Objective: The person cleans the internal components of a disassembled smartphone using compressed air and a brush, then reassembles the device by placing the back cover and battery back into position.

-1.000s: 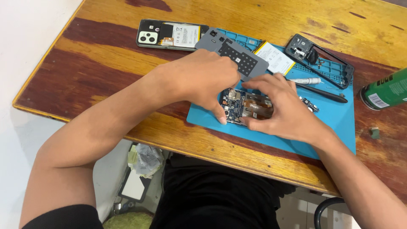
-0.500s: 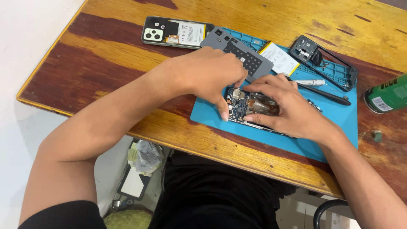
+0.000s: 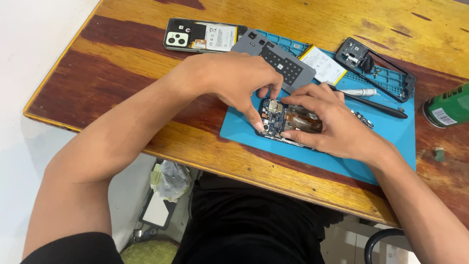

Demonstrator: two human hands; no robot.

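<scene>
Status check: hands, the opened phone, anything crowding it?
Left hand and right hand both gripping opened phone on blue mat. Circuit board exposed. Grey back cover lies close behind.

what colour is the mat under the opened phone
Blue: the work mat is plain blue, seen best in the head view, under the opened phone.

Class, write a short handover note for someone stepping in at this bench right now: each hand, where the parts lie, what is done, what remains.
Left hand: fingertips pressing the top edge of the opened phone, on the blue mat.
Right hand: steadying the phone from the side, covering its lower half.
Nearby: grey back cover, battery, black frame, second phone, black tool.
Done: cover and battery off, circuit board exposed.
Left: the board is not yet out of the phone.
</scene>
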